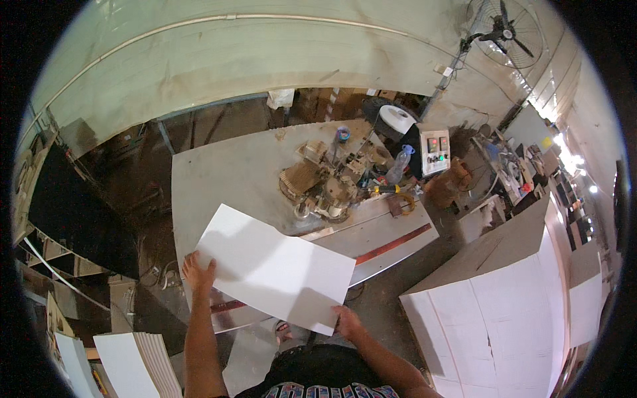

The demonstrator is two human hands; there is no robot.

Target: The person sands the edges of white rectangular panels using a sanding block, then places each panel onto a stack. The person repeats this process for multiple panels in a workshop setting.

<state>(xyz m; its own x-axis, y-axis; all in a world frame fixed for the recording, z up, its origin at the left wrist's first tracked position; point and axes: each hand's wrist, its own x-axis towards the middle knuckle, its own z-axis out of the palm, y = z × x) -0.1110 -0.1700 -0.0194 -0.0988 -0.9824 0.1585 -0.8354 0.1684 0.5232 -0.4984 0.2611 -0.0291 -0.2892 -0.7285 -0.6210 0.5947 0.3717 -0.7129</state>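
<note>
1. Starting at the near left, a stack of white boards (136,363) stands on edge beside the person's legs.
2. The left hand (198,270) grips the near-left corner of a white panel (275,266), fingers spread over its top face.
3. That panel hangs tilted above the near edge of the grey worktable (225,169), short of the machine head (325,186) farther back.
4. The right hand (346,322) pinches the panel's near-right corner, fingers closed on the edge.
5. At the right stands a tall pile of white sheets (494,312).
6. Judging by this, the panel is being carried to the table; laying it flat and square to the machine seems next.
</note>
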